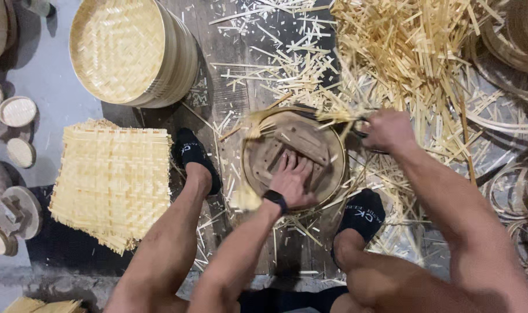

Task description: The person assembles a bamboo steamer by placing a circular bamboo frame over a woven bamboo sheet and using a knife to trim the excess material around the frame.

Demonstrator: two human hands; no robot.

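A round wooden mould with a bamboo hoop around it lies on the floor between my feet. My left hand presses flat on the mould, fingers spread, with a black band on its wrist. My right hand is closed around a dark-handled cutting tool at the mould's far right rim. Loose ends of woven bamboo strips stick out around the rim under the tool.
A stack of square woven bamboo mats lies at the left. Round woven baskets stand stacked at the upper left. Cut bamboo slivers cover the floor at the top right. Bamboo hoops lie at the right; wooden discs at the far left.
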